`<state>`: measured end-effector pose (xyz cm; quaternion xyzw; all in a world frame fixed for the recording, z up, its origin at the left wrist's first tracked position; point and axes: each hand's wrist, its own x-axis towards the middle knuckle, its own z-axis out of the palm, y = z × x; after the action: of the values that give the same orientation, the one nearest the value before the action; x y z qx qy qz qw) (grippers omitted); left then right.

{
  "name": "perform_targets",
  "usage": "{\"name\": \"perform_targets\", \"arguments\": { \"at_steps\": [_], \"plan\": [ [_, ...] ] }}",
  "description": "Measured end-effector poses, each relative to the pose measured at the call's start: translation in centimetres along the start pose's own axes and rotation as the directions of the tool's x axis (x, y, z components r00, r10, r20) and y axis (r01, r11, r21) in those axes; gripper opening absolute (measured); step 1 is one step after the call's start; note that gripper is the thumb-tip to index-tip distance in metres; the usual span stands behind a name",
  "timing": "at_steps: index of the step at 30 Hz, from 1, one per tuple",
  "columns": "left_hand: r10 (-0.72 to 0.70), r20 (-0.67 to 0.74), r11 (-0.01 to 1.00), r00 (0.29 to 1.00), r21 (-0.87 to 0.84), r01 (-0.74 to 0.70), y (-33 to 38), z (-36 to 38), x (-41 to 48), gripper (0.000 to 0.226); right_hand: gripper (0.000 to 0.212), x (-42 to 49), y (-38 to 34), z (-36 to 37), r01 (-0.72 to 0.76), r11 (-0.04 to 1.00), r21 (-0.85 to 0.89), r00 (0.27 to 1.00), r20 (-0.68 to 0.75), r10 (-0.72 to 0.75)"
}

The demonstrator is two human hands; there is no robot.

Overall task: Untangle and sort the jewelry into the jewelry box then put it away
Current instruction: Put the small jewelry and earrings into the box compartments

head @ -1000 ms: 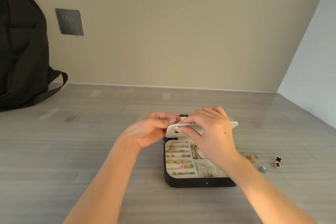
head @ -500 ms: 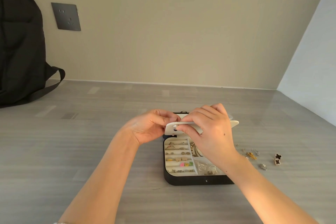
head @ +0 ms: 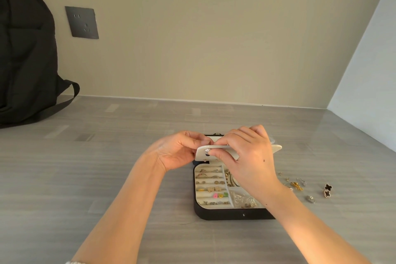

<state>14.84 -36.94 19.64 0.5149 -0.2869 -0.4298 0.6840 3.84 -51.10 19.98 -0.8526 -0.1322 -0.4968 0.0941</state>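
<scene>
Black jewelry box (head: 231,213) sits open on the grey table (head: 107,178), near centre, front wall toward the camera. Both hands are just above its far edge, holding a cream flap (head: 201,156) roughly level over the box. The left hand (head: 180,152) has its fingers curled and grips the flap's left end. The right hand (head: 252,156) is draped over the flap's middle, fingers curled over the top and thumb under, with the fingertips meeting at a small silver stud (head: 207,150) on the flap's left end. Can't tell whether it pinches the stud itself or only the flap. The flap's right end sticks out past the right hand. Inside the box the lining is cream. The left side holds rows of rings and small studs, with coloured studs (head: 220,194) (pink, yellow, green) in a near row. Bangles (head: 230,178) lie in the upper right compartment, partly hidden by the right wrist, and a silver tangle (head: 244,199) fills the lower right compartment. Unsorted items lie on the table right of the box: gold pieces (head: 296,185), a silver hook earring (head: 301,181) just beside them, two black clover earrings (head: 327,187) further right, and a silver bead (head: 310,198) nearer the camera. A black backpack (head: 21,60) leans against the wall at far left, with a dark wall socket (head: 82,22) beside it.
</scene>
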Motion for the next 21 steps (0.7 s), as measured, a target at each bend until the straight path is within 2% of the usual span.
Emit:
{"name": "perform_targets", "arguments": {
  "at_steps": [9, 16, 21],
  "plan": [
    [0.006, -0.007, 1.000, 1.000, 0.000, -0.006, 0.28, 0.14, -0.06, 0.044, 0.026, -0.02, -0.06, -0.06, -0.018, 1.000, 0.000, 1.000, 0.013, 0.018],
    [-0.053, 0.006, 0.992, 0.999, 0.118, 0.052, 0.88, -0.04, -0.51, 0.047, 0.027, -0.25, -0.17, 0.22, 0.006, 0.999, -0.033, 1.000, 0.004, -0.006],
    [-0.057, 0.001, 0.992, 0.998, 0.114, 0.057, 0.89, -0.06, -0.56, 0.050, 0.025, -0.11, -0.02, 0.06, 0.014, 1.000, -0.018, 1.000, 0.001, -0.014]
  ]
}}
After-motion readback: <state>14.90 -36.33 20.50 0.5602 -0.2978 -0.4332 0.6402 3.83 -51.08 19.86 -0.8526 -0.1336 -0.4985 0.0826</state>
